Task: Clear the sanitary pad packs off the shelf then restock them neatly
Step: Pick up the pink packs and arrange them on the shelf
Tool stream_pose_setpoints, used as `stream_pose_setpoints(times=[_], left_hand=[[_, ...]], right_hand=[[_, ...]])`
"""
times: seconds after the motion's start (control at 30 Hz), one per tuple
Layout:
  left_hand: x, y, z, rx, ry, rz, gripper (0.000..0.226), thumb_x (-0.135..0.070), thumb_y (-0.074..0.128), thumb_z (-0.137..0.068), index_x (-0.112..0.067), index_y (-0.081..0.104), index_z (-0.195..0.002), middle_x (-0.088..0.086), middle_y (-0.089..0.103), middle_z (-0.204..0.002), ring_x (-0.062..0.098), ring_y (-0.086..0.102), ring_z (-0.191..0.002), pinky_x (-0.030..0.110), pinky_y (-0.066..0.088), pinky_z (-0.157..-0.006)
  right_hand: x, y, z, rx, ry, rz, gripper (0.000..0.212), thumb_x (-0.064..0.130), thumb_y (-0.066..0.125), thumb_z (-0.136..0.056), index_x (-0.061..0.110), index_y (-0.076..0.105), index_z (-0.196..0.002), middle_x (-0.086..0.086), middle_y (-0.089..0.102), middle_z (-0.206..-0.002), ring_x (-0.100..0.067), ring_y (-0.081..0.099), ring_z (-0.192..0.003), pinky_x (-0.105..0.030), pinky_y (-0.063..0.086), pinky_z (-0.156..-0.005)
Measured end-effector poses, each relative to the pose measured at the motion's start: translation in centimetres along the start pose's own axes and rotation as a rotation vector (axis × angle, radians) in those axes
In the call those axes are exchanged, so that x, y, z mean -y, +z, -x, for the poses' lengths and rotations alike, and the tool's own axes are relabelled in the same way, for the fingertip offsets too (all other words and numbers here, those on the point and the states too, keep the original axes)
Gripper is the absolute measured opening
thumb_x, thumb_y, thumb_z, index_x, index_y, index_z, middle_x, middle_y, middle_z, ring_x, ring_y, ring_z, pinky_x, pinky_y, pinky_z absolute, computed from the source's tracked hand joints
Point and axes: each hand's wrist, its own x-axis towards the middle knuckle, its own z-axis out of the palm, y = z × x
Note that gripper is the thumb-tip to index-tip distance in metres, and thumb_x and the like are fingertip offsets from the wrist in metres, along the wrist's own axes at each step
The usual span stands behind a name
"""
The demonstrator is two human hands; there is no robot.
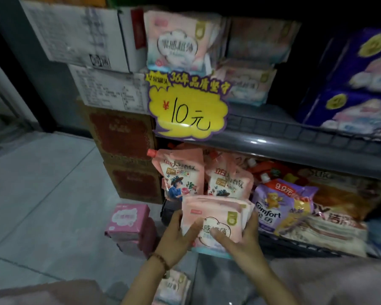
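Both hands hold a small stack of pale pink sanitary pad packs (216, 213) low in front of the bottom shelf. My left hand (177, 236) grips the stack's left edge, thumb across the front. My right hand (240, 236) grips its right edge, thumb on the front too. More of the same pink packs (176, 40) stand on the upper shelf (273, 142), with others (246, 84) behind and below them. Darker pink packs (130, 221) are piled on the floor to the left, and one pale pack (174, 287) lies under my left wrist.
A yellow price sign (187, 111) hangs from the upper shelf edge. Purple packs (361, 84) fill the shelf's right side. Detergent and softener pouches (279, 203) crowd the bottom shelf. Stacked cartons (123, 133) stand left of the shelving on the grey tiled floor (42, 194).
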Motion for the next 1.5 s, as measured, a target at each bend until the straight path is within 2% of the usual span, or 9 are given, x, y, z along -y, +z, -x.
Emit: stream_pose_setpoints(times=[0.13, 0.27, 0.53, 0.7, 0.83, 0.93, 1.2, 1.33, 1.5], left_hand=[[-9.0, 1.0, 0.6, -0.029, 0.305, -0.003, 0.031, -0.03, 0.064, -0.084, -0.023, 0.048, -0.11, -0.013, 0.064, -0.099, -0.014, 0.06, -0.08, 0.008, 0.048, -0.067], [-17.4, 0.3, -0.9, -0.061, 0.56, -0.134, 0.075, -0.07, 0.069, -0.059, -0.04, 0.042, -0.123, -0.026, 0.06, -0.116, -0.004, 0.058, -0.107, 0.022, 0.048, -0.088], [-32.6, -0.6, -8.0, 0.026, 0.774, -0.612, 0.109, -0.035, 0.081, -0.069, -0.028, 0.008, -0.15, -0.028, 0.034, -0.126, -0.011, 0.038, -0.115, 0.0, 0.032, -0.084], [-34.2, 0.2, -12.2, 0.009, 0.609, -0.934, 0.103, -0.045, 0.076, -0.073, -0.021, 0.012, -0.15, 0.001, 0.041, -0.145, 0.02, 0.044, -0.129, 0.019, 0.035, -0.096], [-33.0, 0.4, -14.0, 0.043, 0.5, -1.293, 0.083, -0.054, 0.065, -0.081, -0.013, 0.031, -0.144, 0.008, 0.043, -0.144, 0.025, 0.044, -0.128, 0.033, 0.039, -0.104], [-31.7, 0.2, -14.1, 0.005, 0.487, -1.343, 0.061, -0.054, 0.054, -0.088, -0.01, 0.045, -0.13, 0.009, 0.048, -0.136, 0.026, 0.046, -0.124, 0.035, 0.042, -0.099], [-30.5, -0.9, -13.0, -0.047, 0.564, -1.336, 0.059, -0.046, 0.044, -0.096, -0.02, 0.028, -0.147, 0.001, 0.035, -0.15, 0.016, 0.033, -0.135, 0.027, 0.029, -0.107], [-30.2, -1.2, -12.4, -0.093, 0.62, -1.319, 0.055, -0.043, 0.043, -0.097, -0.024, 0.029, -0.146, -0.002, 0.036, -0.148, 0.015, 0.034, -0.134, 0.029, 0.032, -0.107], [-29.2, -1.6, -11.9, -0.119, 0.698, -1.326, 0.054, -0.045, 0.039, -0.097, -0.026, 0.029, -0.147, -0.004, 0.037, -0.149, 0.013, 0.033, -0.135, 0.025, 0.029, -0.109]], right_hand=[[7.2, -4.2, 0.6, -0.041, -0.213, -0.056, 0.136, 0.064, 0.086, -0.036, 0.042, 0.007, -0.144, 0.007, 0.036, -0.145, -0.014, 0.045, -0.129, -0.043, 0.044, -0.105], [14.7, -8.1, -0.4, -0.086, -0.421, -0.198, 0.111, 0.028, 0.079, -0.049, 0.051, 0.009, -0.133, 0.027, 0.044, -0.122, 0.022, 0.055, -0.092, -0.002, 0.046, -0.067], [23.2, -12.2, -9.3, -0.139, -0.68, -0.084, 0.112, 0.013, 0.082, -0.067, 0.037, 0.002, -0.142, 0.013, 0.034, -0.138, 0.015, 0.043, -0.113, 0.008, 0.036, -0.072], [22.8, -12.2, -14.6, -0.088, -0.667, -0.029, 0.118, 0.035, 0.088, -0.054, 0.038, 0.005, -0.138, 0.004, 0.038, -0.143, -0.011, 0.045, -0.13, -0.029, 0.044, -0.104], [20.7, -11.8, -17.3, 0.042, -0.549, 0.143, 0.132, 0.044, 0.09, -0.054, 0.042, -0.007, -0.144, 0.007, 0.026, -0.146, -0.01, 0.031, -0.136, -0.034, 0.032, -0.114], [20.4, -11.6, -18.7, 0.063, -0.496, 0.315, 0.097, 0.062, 0.08, -0.045, 0.061, 0.019, -0.12, 0.003, 0.037, -0.135, -0.018, 0.039, -0.129, -0.041, 0.038, -0.11], [21.5, -8.7, -19.2, 0.049, -0.509, 0.352, 0.099, 0.027, 0.086, -0.068, 0.025, 0.02, -0.143, -0.001, 0.024, -0.131, -0.012, 0.03, -0.126, -0.012, 0.026, -0.1], [21.5, -9.6, -18.2, 0.052, -0.534, 0.315, 0.106, 0.044, 0.082, -0.067, 0.028, 0.016, -0.148, 0.001, 0.024, -0.146, -0.01, 0.025, -0.135, -0.022, 0.024, -0.111], [21.3, -11.5, -16.5, -0.005, -0.481, 0.048, 0.047, 0.036, 0.064, -0.087, 0.037, 0.047, -0.131, 0.017, 0.044, -0.131, -0.007, 0.039, -0.129, -0.028, 0.034, -0.109]])
